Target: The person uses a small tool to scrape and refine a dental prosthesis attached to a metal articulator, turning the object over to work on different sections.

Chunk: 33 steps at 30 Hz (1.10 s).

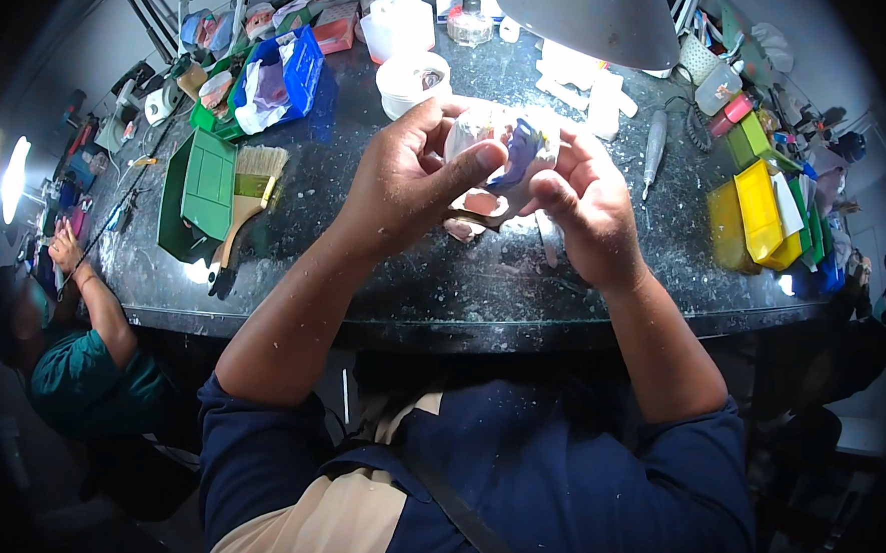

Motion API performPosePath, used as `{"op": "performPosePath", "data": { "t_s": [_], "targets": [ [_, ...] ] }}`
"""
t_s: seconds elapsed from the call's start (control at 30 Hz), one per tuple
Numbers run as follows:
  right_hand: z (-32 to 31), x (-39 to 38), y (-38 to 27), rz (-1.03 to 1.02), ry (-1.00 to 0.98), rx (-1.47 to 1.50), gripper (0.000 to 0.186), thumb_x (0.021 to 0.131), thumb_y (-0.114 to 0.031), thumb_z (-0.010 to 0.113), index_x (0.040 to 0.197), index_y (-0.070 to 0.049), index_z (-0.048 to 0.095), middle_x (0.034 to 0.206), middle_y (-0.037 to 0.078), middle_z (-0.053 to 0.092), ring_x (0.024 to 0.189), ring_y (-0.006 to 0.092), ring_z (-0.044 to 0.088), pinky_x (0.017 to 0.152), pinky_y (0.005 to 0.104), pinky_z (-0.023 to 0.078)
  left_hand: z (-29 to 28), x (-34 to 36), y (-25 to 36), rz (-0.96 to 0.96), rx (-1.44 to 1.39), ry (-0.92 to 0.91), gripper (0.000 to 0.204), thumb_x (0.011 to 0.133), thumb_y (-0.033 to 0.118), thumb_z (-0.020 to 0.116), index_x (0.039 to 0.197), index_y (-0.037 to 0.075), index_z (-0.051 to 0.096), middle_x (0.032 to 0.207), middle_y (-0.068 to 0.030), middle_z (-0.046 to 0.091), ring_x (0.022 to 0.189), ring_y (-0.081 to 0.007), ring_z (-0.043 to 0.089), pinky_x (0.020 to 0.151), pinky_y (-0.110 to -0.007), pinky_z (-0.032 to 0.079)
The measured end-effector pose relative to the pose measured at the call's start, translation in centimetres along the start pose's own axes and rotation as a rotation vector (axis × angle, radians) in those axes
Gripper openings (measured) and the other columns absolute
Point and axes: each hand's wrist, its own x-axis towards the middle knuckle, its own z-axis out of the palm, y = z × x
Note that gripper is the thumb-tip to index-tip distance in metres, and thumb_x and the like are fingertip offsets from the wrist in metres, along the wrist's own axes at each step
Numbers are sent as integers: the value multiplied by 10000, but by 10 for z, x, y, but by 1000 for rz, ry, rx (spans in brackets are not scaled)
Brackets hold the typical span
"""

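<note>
Under the lamp, both hands hold up a white plaster piece with a blue-purple part on it (522, 152), which looks like a dental cast. My left hand (414, 170) is closed round its left side, the thumb lying across its front. From the right, my right hand (599, 210) grips the other side with curled fingers, the thumb near its lower edge. Fingers hide much of the piece's sides and back. Just below the hands, small pinkish-white pieces (463, 230) lie on the dark bench (422, 285), beside a thin tool partly hidden by my right hand.
A lamp shade (592, 19) hangs over the far side. A white tub (413, 83), a grey handpiece (655, 149) with coiled cord and yellow bins (762, 208) surround the work. Left are a brush (252, 191), green bin (202, 184) and blue bin (303, 79). A co-worker (98, 359) sits at left.
</note>
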Motion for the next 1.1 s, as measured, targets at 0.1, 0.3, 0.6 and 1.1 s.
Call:
{"op": "performPosePath", "data": {
  "t_s": [0.1, 0.3, 0.6, 1.1],
  "targets": [
    [-2, 3, -6, 8, 15, -120, 809, 986, -493, 835, 1445, 98, 529, 1110, 138, 777, 976, 147, 747, 743, 269, 603, 1, 0, -3, -22, -22, -46, 775, 935, 561, 869, 1344, -53, 630, 1087, -137, 760, 933, -161, 770, 756, -295, 632],
    [7, 21, -19, 66, 14, -235, 645, 1014, -525, 792, 1288, 37, 631, 950, 74, 784, 764, 89, 695, 668, 240, 556, -1, 2, -3, -136, -66, -37, 578, 993, 473, 831, 1237, -20, 654, 1063, -140, 744, 906, -168, 764, 713, -312, 646],
    [22, 1, -30, 136, 5, -403, 298, 1130, -293, 649, 1079, -7, 715, 731, -11, 610, 643, 61, 551, 614, 279, 473, 1, 3, -6, -47, -459, 221, 595, 962, 419, 870, 1337, 61, 579, 1122, -79, 697, 901, -167, 742, 779, -325, 644],
    [89, 7, -12, -4, 201, -131, 201, 1081, -211, 755, 1040, -18, 715, 785, -23, 688, 626, 24, 560, 562, 234, 455, 2, 0, -9, 137, -565, 401, 569, 1027, 471, 792, 1353, 62, 570, 1155, -76, 676, 917, -158, 710, 765, -307, 616]
  ]
}}
